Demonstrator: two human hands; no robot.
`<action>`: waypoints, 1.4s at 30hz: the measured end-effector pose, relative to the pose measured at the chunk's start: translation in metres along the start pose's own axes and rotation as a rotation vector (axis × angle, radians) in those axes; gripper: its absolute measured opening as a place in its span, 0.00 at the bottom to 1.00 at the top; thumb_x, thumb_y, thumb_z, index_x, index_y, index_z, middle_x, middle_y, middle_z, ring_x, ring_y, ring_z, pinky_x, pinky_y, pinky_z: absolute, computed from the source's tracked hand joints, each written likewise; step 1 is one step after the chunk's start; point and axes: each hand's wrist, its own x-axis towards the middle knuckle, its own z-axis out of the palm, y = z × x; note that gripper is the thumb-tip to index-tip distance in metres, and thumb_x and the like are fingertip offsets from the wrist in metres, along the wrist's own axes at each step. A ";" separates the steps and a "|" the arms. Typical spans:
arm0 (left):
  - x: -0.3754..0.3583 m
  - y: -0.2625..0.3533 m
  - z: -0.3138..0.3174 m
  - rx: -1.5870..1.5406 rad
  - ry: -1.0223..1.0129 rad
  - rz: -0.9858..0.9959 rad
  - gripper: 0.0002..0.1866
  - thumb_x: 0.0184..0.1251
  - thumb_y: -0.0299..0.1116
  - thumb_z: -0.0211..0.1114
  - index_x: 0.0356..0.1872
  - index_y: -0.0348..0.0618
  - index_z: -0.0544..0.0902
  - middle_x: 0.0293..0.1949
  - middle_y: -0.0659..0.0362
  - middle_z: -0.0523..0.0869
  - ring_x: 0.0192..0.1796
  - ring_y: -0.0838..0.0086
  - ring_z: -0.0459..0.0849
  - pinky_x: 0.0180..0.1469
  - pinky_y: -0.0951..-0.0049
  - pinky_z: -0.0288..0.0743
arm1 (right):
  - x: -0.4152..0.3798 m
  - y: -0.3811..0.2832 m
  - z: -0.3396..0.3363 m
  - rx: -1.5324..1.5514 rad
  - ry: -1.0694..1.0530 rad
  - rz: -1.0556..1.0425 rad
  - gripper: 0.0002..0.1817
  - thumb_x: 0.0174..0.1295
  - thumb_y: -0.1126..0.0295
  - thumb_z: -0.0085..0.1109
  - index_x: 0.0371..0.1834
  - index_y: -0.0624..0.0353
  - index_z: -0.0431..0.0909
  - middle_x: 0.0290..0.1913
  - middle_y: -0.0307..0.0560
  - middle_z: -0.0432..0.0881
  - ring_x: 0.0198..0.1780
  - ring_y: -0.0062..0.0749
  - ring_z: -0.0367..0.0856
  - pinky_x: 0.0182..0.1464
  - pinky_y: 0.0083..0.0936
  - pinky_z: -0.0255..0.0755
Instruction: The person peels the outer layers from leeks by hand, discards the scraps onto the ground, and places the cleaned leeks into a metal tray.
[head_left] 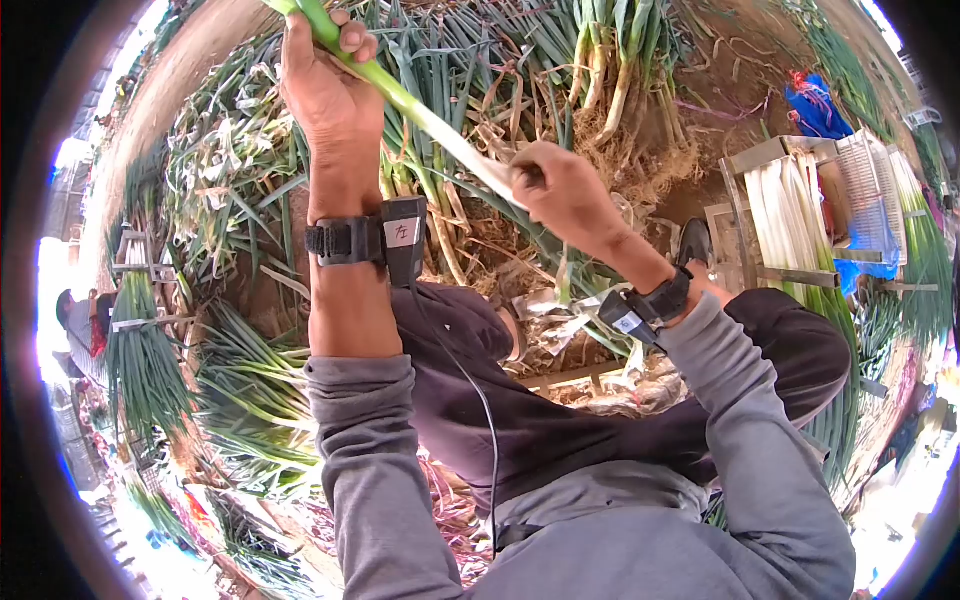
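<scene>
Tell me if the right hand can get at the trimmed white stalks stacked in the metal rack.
Probably not as things stand: the right hand is closed on the leek, and the rack sits off to its side.

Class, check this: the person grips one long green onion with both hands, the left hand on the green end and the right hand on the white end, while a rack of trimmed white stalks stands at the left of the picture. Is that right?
One detail is wrong. In the head view the rack of trimmed white stalks stands at the right of the picture, not the left. The rest holds: the left hand grips the green end of the green onion and the right hand grips the white end.
</scene>
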 end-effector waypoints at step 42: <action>0.012 -0.002 -0.034 0.100 0.262 0.000 0.14 0.82 0.39 0.51 0.45 0.36 0.72 0.30 0.57 0.76 0.30 0.76 0.73 0.34 0.73 0.71 | -0.068 0.071 -0.040 0.476 -0.269 0.241 0.26 0.72 0.60 0.61 0.68 0.63 0.70 0.48 0.49 0.85 0.32 0.22 0.88 0.30 0.18 0.85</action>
